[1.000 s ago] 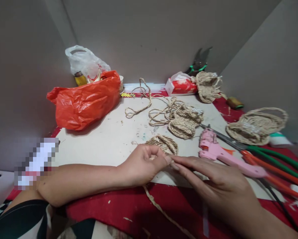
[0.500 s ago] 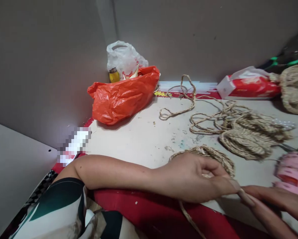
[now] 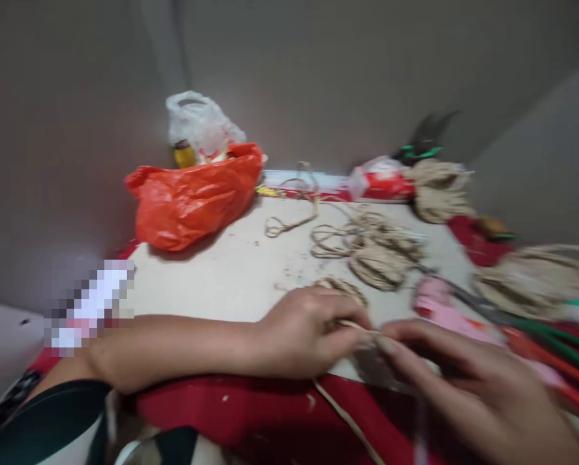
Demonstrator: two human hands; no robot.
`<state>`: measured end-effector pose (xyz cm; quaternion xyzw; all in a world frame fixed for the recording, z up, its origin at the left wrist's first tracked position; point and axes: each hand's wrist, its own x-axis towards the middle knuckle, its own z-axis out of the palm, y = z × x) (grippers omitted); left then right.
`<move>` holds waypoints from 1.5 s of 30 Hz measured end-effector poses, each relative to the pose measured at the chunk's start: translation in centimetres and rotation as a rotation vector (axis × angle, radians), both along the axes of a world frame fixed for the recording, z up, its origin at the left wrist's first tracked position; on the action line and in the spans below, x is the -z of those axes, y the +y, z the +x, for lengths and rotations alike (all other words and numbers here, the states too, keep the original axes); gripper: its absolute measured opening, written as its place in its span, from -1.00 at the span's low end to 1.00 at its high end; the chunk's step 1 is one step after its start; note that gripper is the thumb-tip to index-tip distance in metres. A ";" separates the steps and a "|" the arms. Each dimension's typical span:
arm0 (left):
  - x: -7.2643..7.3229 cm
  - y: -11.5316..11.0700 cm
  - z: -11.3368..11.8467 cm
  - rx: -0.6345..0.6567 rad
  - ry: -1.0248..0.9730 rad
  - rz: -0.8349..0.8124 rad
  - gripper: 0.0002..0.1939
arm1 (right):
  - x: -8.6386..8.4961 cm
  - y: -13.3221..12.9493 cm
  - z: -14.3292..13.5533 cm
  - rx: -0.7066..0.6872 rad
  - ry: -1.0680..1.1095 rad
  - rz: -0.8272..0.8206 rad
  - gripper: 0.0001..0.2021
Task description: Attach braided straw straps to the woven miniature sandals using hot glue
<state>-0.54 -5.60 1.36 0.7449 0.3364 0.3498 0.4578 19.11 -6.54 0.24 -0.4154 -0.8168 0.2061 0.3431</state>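
Note:
Near the front edge of the table, my left hand point(image 3: 313, 332) is closed on a thin straw-coloured cord point(image 3: 350, 423). My right hand point(image 3: 473, 374) pinches the same cord just to the right, thumb and forefinger close to the left fingertips. From under my left hand the loose length hangs down over the red table edge. Partly hidden behind my left hand lies a coil of braided straw cord point(image 3: 340, 284). Beyond it rests a larger woven straw bundle point(image 3: 379, 265) with loops of loose cord. The picture is blurred.
An orange plastic bag point(image 3: 197, 203) stands at the back left before a white plastic bag point(image 3: 204, 123). At the back right are a red tissue pack point(image 3: 388, 181) and a woven straw piece point(image 3: 439, 194). A pink item point(image 3: 446, 307) and another straw coil point(image 3: 536, 281) lie rightward.
The view has swung right, so things sit further left and more of the right side shows. My right hand has come more into sight. Both hands still hold the cord.

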 end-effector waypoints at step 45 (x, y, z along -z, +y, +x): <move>0.6 2.5 0.3 -0.209 -0.291 -0.500 -0.75 | 1.7 0.4 8.7 0.458 -0.499 0.053 -0.56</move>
